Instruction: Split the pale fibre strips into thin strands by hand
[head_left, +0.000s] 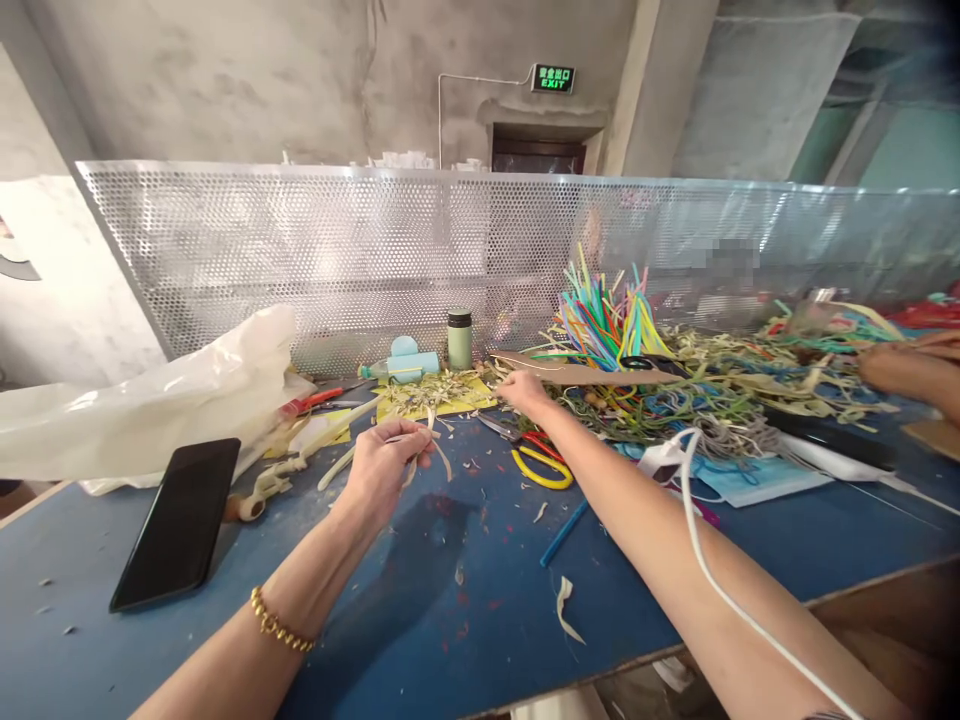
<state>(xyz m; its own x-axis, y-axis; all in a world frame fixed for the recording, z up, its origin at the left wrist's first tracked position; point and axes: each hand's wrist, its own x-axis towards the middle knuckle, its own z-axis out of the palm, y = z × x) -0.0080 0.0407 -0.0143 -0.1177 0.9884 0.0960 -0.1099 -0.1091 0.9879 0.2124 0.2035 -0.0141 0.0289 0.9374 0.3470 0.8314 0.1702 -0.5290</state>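
Observation:
My left hand is closed in a pinch over the blue tabletop. Thin pale strips stick out between its fingers. My right hand reaches farther forward, its fingers drawn together beside a heap of short pale-green scraps on a yellow sheet. Whatever those fingertips hold, if anything, is too small to make out. Under my right forearm lie scissors with yellow and red handles, partly covered by the arm. A blue stick and a loose pale strip lie nearer to me.
A black phone and plastic sheeting are at left. A light-blue bottle and green flask stand before the perforated metal screen. Tangled cords and colourful strips fill the right, near another person's arm.

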